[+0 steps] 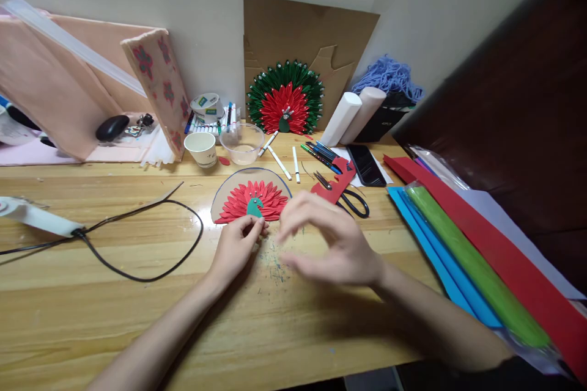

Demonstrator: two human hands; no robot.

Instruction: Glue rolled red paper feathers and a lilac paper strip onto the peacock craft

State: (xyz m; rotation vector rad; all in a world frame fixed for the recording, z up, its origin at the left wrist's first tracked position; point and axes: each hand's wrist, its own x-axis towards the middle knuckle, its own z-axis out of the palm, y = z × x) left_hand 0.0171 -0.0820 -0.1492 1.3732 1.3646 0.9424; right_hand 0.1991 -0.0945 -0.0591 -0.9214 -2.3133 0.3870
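A half-round cardboard piece (224,193) with a blue drawn edge lies on the wooden table. Red petals (270,195) fan out across it around a green peacock body (254,206). My left hand (238,241) rests at the lower edge of the piece, thumb and fingers pinched together; what they hold, if anything, is too small to make out. To the right, my right hand (332,241) hovers over the table, blurred by motion, its thumb and fingers apart with nothing visible between them. Black-handled scissors (355,203) lie just beyond it, partly under red paper scraps (337,183).
A finished-looking green and red peacock (285,98) leans on cardboard at the back. Nearby stand a paper cup (200,149), a clear bowl (242,143) and a phone (367,166). A glue gun (39,217) with its looped cable lies left; coloured paper rolls (477,263) lie right.
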